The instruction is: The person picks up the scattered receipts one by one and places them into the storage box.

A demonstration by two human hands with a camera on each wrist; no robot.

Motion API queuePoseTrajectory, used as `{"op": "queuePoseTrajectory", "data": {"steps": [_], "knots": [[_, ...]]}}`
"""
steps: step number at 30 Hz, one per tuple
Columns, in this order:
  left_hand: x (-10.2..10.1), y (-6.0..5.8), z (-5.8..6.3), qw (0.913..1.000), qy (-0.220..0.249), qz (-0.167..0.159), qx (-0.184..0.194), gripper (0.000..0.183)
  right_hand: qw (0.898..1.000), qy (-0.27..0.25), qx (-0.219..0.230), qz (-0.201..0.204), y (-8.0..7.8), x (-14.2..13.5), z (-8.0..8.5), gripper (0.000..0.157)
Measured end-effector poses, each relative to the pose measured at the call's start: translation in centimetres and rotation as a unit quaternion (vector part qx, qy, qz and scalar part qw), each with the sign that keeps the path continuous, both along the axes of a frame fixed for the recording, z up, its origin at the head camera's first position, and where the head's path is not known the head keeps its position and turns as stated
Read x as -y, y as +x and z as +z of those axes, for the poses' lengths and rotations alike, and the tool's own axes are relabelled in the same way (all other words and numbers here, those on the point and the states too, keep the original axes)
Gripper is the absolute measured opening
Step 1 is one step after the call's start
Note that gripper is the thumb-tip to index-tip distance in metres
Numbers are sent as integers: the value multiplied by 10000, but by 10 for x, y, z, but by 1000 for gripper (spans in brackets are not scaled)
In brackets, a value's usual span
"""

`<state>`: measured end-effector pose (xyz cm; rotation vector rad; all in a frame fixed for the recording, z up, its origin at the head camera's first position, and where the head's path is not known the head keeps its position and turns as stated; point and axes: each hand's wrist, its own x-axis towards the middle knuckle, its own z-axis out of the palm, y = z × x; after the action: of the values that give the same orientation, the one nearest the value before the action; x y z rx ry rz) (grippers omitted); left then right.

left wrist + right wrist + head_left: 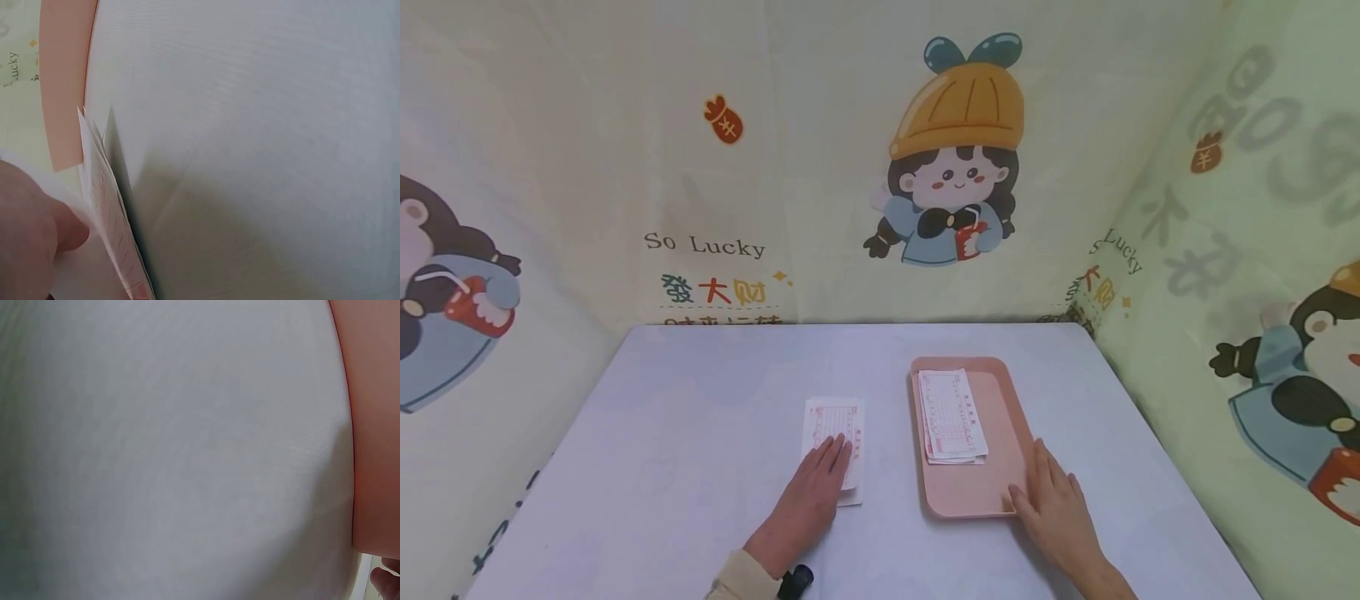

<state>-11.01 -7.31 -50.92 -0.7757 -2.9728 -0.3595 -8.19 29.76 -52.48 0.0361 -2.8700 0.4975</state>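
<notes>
My left hand (808,496) rests, fingers extended, on a small stack of white slips (833,413) printed with red grids, lying left of the tray. In the left wrist view, the thumb (72,228) is right beside the slips (109,212), whose edges stand slightly apart. My right hand (1056,508) is at the near right corner of a pink tray (958,492), its fingers stretched along the right side and the thumb at the near rim. Inside the tray, on its left side, lies another fanned stack of printed slips (953,412).
Both stacks and the tray are on a white table (700,417). A cloth backdrop (820,167) with cartoon figures and lettering surrounds its far edge and sides. A black band (795,581) shows at my left wrist below a beige sleeve (741,577).
</notes>
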Motion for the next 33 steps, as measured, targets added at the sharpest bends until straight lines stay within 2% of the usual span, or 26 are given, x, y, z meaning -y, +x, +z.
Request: {"op": "queuePoseTrajectory", "data": {"steps": [5,12,20,33], "knots": [[0,-2,0,9999,98,101,37,55,10000,0,68,-21,0,1,0,81],[-2,-7,3,9996,167,209,-116,55,10000,13,64,-34,1,1,1,82],[-2,-8,6,9994,103,309,105,53,10000,-6,-4,10,0,0,1,81],[-2,-7,8,9991,183,260,-264,50,10000,4,-46,33,0,0,-2,81]]}}
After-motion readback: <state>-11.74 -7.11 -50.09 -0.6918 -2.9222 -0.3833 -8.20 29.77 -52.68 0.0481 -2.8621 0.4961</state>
